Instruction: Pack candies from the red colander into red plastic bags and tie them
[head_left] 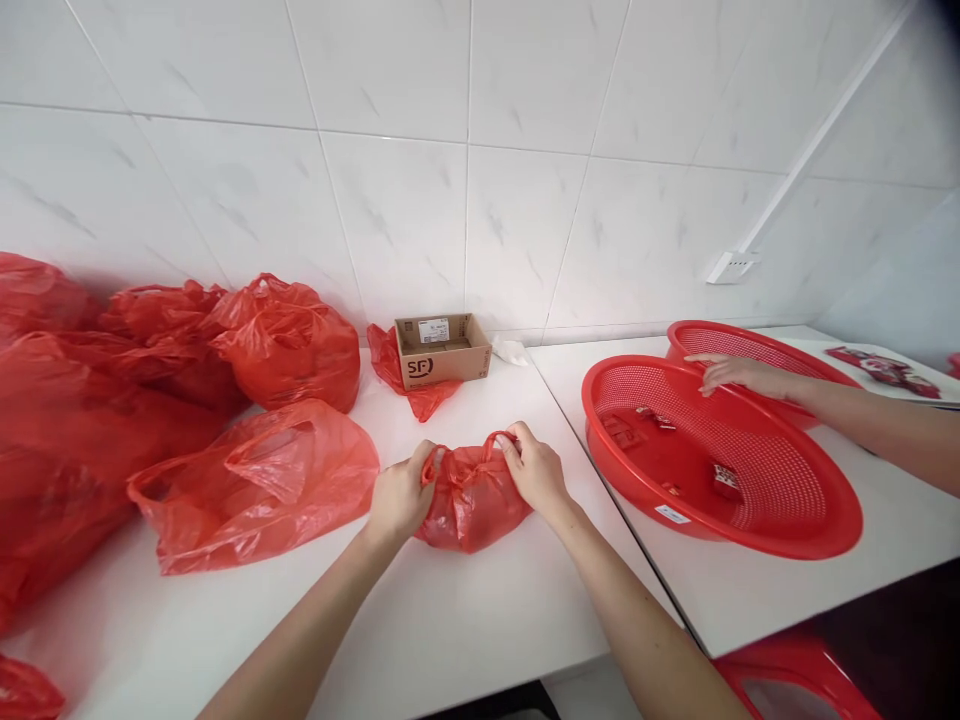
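Where the small bag sits: one small bag (469, 505) of red plastic lies on the white table (465, 640), in front of the cardboard box (442, 350) on the person's side, held between both hands.
Left hand: the left hand (401, 495) is closed on the bag's top left, with its fingers pinched round a handle loop.
Right hand: the right hand (536, 470) grips the other loop, fingers curled tight on the thin strip of plastic.
Box: one, open at the top, with printed letters on its front, standing by the tiled wall.
Crumpled bag: one crumpled bag (409, 385), red, tucked partly under the box at its left corner.
Flat bag: one flat bag (259, 485), nearly empty with its mouth open, left of the box and nearer the person.
Full bags: a heap of full bags (285, 340) left of the box. I count at least four, but they overlap too much for an exact number.
Baskets: two, both red and right of the box on a second table (862, 590). The front basket (840, 540) overlaps the rear basket (750, 343).
Packets: about four small packets (724, 480) lie in the front basket.
Co-worker's hand: one other hand (739, 375), fingers laid flat on the front basket's far rim.
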